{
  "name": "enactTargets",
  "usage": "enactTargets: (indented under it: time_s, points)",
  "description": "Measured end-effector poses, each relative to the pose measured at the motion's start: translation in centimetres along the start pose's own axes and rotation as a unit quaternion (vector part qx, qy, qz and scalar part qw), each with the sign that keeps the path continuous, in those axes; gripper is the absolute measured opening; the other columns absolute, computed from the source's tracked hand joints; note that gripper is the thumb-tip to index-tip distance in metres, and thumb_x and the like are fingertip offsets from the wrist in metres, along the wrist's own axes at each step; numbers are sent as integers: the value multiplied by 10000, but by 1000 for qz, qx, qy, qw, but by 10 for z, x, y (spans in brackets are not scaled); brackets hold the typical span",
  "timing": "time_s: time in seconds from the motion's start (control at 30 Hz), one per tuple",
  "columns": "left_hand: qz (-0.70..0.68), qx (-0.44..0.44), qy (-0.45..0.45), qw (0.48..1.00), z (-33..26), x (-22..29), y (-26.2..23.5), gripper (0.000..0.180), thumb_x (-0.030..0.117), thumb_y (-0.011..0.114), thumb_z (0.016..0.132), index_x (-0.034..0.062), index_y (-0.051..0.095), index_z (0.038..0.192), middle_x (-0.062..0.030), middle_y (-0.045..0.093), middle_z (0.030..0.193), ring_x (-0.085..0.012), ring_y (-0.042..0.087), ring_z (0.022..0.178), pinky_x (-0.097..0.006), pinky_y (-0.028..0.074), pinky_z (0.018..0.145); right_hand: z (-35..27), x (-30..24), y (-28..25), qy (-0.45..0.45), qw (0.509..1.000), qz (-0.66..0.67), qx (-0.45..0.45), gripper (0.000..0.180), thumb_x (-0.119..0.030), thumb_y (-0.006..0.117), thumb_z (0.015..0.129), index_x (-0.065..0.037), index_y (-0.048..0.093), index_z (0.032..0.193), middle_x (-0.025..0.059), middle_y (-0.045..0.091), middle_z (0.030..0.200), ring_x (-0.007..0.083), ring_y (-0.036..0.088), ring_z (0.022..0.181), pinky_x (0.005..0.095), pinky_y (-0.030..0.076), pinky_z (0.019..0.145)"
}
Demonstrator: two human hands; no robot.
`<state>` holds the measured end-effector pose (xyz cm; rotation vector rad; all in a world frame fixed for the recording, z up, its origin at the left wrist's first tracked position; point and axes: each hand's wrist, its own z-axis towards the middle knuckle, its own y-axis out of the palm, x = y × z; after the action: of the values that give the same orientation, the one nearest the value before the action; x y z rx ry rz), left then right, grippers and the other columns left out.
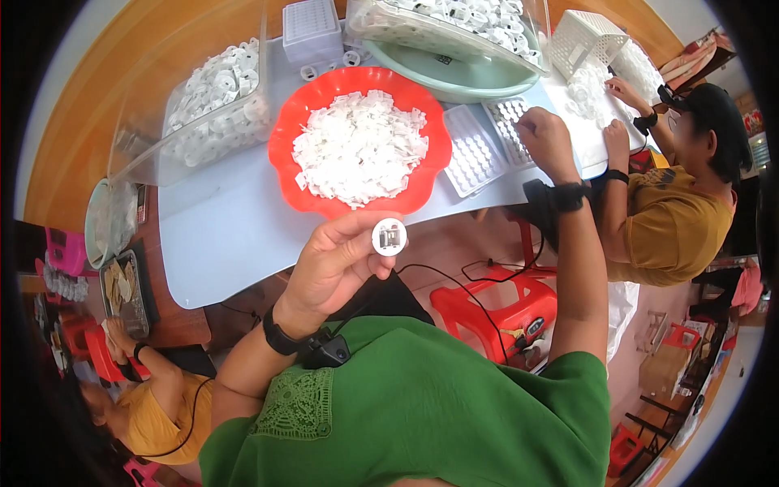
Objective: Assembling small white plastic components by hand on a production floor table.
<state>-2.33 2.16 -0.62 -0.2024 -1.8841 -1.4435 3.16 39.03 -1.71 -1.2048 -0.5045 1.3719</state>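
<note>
My left hand (345,252) pinches a small round white plastic part (389,237) in front of my chest. Metal pieces show inside its open face. Over to the right, my right hand (548,142) reaches above a white tray (510,109) that carries rows of small silvery round pieces. Its fingers are closed together, and whatever they hold is hidden. Beside that tray lies another white tray (468,146) with rows of round bumps. A red wavy-rimmed bowl (284,122), heaped with small white plastic pieces (361,146), stands on the light-blue tabletop (219,260) between my hands.
A clear bin (134,166) of round white parts stands left, another clear bin (381,24) rests on a green basin (454,85), and stacked white trays (312,32) are between them. Co-workers sit right (673,211) and lower left (166,414). A red stool (495,308) stands below.
</note>
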Motion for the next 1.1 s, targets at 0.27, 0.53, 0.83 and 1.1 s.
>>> enactTargets:
  time_s: [0.27, 0.53, 0.83, 1.1]
  points:
    - [-42, -15, -1, 999, -1, -3, 2, 334, 100, 521, 939, -64, 531, 1230, -96, 617, 983, -157, 597, 814, -268, 507, 710, -64, -140, -47, -106, 967, 233, -2, 119, 49, 629, 729, -11, 572, 816, 103, 557, 723, 251, 570, 575, 319, 446, 511]
    - [14, -20, 11, 1000, -10, 1, 11, 339, 58, 610, 880, -48, 561, 1198, -90, 622, 995, -145, 598, 825, -264, 512, 709, -92, -194, -22, -265, 929, 238, 101, 202, 23, 683, 641, -10, 584, 814, 82, 546, 739, 231, 564, 604, 332, 437, 465]
    - [131, -9, 68, 989, -25, -2, 17, 414, 156, 692, 844, -54, 565, 1179, -74, 628, 940, -122, 603, 748, -241, 534, 642, -105, -207, -25, -354, 924, 94, 113, 237, -33, 630, 610, 36, 573, 829, 75, 471, 750, 186, 488, 569, 294, 384, 422]
    - [171, -16, 99, 980, -29, -5, 12, 397, 187, 697, 837, -54, 601, 1137, -88, 602, 998, -128, 596, 758, -231, 528, 629, -109, -215, -32, -387, 918, 49, 65, 224, -56, 615, 603, 30, 550, 799, 74, 465, 748, 176, 479, 596, 290, 391, 441]
